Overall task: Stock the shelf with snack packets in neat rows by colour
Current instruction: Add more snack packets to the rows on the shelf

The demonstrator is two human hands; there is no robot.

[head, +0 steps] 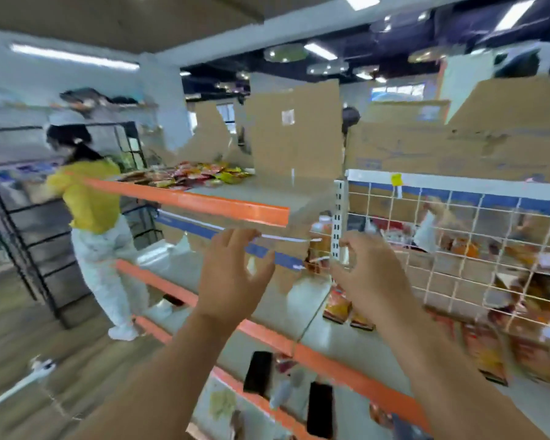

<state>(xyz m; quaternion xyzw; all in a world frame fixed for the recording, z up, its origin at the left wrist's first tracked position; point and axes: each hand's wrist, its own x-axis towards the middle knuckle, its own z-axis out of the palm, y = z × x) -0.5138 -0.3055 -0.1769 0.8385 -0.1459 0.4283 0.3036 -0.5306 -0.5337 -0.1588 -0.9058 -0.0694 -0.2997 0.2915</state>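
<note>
A loose heap of red, yellow and orange snack packets (191, 176) lies on the top shelf (204, 203), which has an orange front edge. My left hand (232, 277) and my right hand (369, 277) are both raised in front of the middle shelf (159, 281), below the heap. Their fingers are loosely spread and hold nothing. More orange packets (340, 306) stand on the middle shelf near the white upright post (338, 217). The frame is blurred by motion.
A white wire grid panel (458, 236) closes the right bay, with packets behind it. Cardboard boxes (296, 131) stand at the back of the top shelf. Two black phones (258, 373) lie on the lowest shelf. A person in a yellow top (86, 198) stands at the left.
</note>
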